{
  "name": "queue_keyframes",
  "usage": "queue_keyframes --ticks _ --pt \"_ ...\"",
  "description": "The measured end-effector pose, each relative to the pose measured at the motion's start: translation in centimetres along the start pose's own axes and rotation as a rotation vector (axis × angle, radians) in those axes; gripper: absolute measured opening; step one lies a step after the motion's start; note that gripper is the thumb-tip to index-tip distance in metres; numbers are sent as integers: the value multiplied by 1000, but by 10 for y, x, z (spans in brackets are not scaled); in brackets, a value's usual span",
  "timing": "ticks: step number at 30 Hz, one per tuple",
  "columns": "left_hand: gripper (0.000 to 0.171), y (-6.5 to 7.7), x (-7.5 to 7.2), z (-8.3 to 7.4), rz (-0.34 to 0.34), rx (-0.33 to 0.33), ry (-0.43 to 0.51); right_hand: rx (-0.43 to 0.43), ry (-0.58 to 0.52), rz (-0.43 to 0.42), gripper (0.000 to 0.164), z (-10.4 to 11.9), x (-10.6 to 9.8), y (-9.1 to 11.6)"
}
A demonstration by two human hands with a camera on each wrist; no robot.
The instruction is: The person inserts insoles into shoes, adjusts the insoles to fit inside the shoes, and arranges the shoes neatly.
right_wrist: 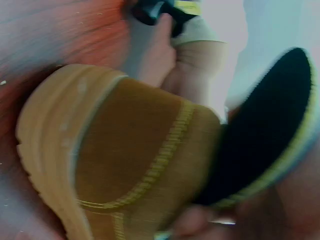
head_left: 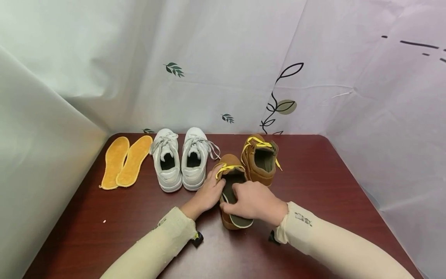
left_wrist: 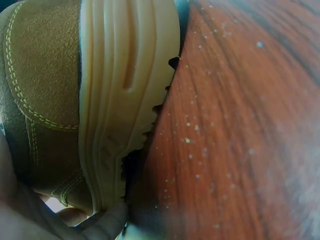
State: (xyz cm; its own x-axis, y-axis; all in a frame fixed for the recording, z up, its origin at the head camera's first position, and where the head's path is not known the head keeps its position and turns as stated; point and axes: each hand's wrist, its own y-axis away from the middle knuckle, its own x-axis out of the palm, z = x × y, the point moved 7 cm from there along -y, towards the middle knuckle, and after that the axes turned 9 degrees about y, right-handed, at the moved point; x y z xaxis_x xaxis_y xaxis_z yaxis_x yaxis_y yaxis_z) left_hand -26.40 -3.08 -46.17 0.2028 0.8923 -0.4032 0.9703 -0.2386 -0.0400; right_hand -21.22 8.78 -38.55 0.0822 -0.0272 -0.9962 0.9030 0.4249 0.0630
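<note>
A brown shoe [head_left: 228, 159] with yellow laces stands on the table in front of me. My left hand [head_left: 207, 193] grips its left side near the opening; in the left wrist view the fingers reach the shoe's side and sole edge [left_wrist: 110, 75]. A dark insole [head_left: 241, 221] with a light rim lies partly inside the shoe, its heel end sticking out over the back. My right hand [head_left: 253, 199] pinches this insole between thumb and fingers. The right wrist view shows the insole [right_wrist: 267, 120] tilted up from the shoe's heel [right_wrist: 130, 145]. Its front end is hidden inside.
The matching brown shoe [head_left: 263, 170] stands just behind to the right. Two white sneakers [head_left: 168, 176] are at the left, laces loose. Beyond them two overlapping orange insoles [head_left: 116, 159] lie flat. White curtains [head_left: 216, 58] enclose the dark red table [head_left: 306, 170].
</note>
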Motion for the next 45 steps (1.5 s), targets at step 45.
queue_keyframes --ticks 45 --pt "55 2 1 -4 9 26 -10 54 89 -15 39 3 6 -14"
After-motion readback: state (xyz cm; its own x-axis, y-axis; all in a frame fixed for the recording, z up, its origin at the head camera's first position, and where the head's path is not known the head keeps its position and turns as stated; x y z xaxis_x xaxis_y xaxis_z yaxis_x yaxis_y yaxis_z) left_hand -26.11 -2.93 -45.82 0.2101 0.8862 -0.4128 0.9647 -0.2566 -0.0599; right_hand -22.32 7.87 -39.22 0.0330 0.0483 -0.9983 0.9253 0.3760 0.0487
